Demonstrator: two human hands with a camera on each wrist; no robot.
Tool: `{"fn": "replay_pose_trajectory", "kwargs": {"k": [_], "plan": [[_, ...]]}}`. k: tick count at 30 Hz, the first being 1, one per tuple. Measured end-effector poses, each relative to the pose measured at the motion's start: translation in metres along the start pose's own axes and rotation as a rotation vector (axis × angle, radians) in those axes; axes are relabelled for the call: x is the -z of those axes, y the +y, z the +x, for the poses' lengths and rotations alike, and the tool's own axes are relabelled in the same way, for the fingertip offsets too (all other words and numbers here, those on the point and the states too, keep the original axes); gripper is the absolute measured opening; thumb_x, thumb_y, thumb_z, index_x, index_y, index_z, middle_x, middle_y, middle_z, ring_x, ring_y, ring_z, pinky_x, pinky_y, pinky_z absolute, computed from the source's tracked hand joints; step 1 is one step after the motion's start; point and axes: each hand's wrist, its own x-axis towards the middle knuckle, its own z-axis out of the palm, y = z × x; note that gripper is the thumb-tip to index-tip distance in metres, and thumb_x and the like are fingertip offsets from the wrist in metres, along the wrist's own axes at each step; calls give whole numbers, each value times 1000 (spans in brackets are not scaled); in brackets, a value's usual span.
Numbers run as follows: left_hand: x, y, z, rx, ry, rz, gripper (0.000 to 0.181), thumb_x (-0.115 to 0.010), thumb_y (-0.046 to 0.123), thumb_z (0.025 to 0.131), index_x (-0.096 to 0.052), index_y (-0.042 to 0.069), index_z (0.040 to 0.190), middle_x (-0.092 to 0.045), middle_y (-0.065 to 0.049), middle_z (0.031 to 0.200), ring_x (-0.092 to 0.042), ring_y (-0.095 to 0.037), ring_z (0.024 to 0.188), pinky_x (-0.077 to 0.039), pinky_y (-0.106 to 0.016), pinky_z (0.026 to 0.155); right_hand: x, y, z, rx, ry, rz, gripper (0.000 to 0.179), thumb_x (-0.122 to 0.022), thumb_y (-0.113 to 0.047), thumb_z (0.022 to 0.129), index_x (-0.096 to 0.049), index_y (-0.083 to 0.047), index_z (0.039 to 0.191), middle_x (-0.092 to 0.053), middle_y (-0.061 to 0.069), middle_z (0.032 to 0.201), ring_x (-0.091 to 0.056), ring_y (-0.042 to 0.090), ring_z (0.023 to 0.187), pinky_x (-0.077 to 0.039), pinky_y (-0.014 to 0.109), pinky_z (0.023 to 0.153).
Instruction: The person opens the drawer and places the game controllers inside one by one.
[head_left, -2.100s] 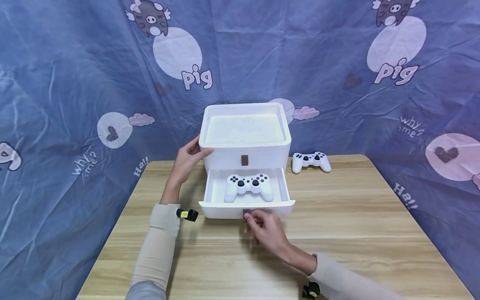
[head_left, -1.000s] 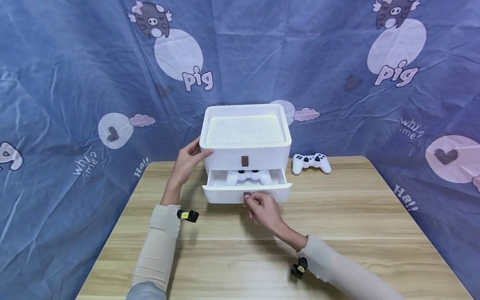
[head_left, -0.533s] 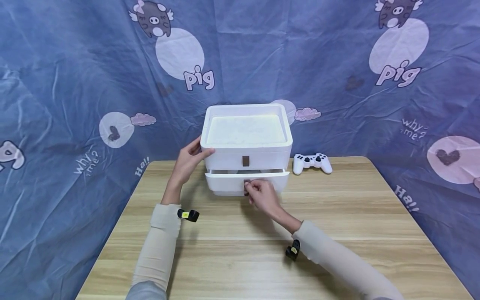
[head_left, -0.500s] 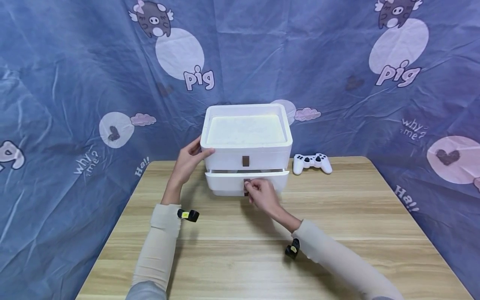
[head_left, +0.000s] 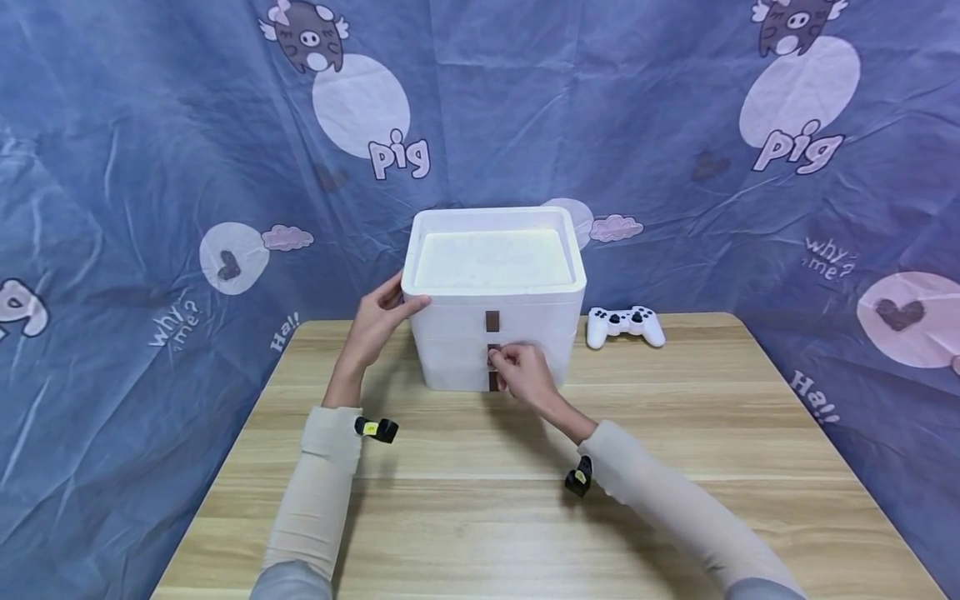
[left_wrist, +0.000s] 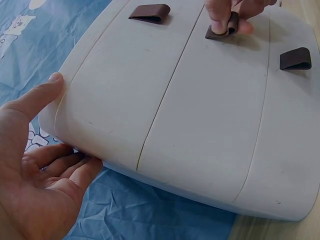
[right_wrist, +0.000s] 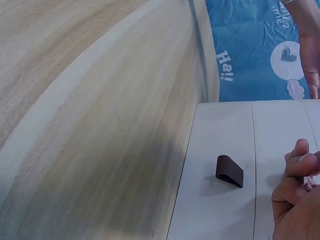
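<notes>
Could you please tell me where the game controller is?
In the head view, the game controller lies on the wooden table near its far edge, right of the white drawer unit.

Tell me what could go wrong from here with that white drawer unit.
The right hand pinches the brown tab on the middle drawer; pulling away without releasing might slide it open.
The left hand holds one upper corner of the white drawer unit, so an uneven push might twist it on the table.
If it skews sideways, it could bump the white game controller beside it.
</notes>
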Motion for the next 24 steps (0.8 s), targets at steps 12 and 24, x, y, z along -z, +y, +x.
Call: {"fn": "replay_pose_trajectory", "kwargs": {"k": [12, 24], "plan": [[0, -2, 1, 0, 1, -9, 90, -87, 40, 90, -42, 19, 165, -41, -10, 170, -41, -27, 157, -43, -44, 125, 2, 5, -4, -10, -14, 34, 39, -61, -21, 110, -76, 6, 85, -63, 3, 53, -49, 8, 42, -37, 21, 42], [-1, -2, 1, -9, -3, -8, 91, -87, 41, 90, -41, 19, 165, -41, -10, 171, -41, -27, 157, -43, -45, 125, 3, 34, -22, -166, -4, 128, 29, -59, -14, 109, -78, 4, 97, -71, 20, 70, -53, 9, 45, -41, 20, 41]]}}
